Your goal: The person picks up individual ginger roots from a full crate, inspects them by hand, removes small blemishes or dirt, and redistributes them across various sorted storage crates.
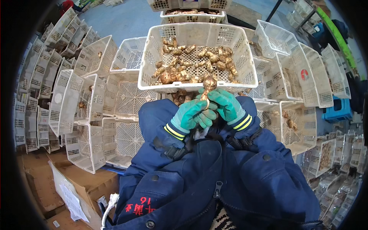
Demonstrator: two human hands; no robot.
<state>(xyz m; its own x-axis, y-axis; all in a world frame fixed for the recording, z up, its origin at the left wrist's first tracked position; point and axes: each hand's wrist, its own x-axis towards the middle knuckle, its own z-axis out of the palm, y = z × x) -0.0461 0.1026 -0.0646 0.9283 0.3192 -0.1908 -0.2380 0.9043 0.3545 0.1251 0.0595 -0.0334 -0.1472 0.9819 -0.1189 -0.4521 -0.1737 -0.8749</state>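
Note:
A brown-capped mushroom [209, 84] stands upright between my gloved hands, its pale stem running down among the fingers. My left hand [191, 114], in a green work glove, is closed around the lower stem. From the other side my right hand [229, 105], gloved alike, presses its fingers against the same stem. Just beyond them is a white plastic crate [196, 34] holding many loose mushrooms [180, 61] with thick stems and earthy caps. The fingers hide the stem's lower end. More mushrooms [180, 97] show in a crate beneath, partly covered by my hands.
White crates [124, 94] surround me on the left, some with a few mushrooms. Others [298, 122] are on the right, near a blue plastic stool [338, 109]. Cardboard boxes [88, 174] stand at the lower left. Clear-wrapped packages [337, 195] lie lower right.

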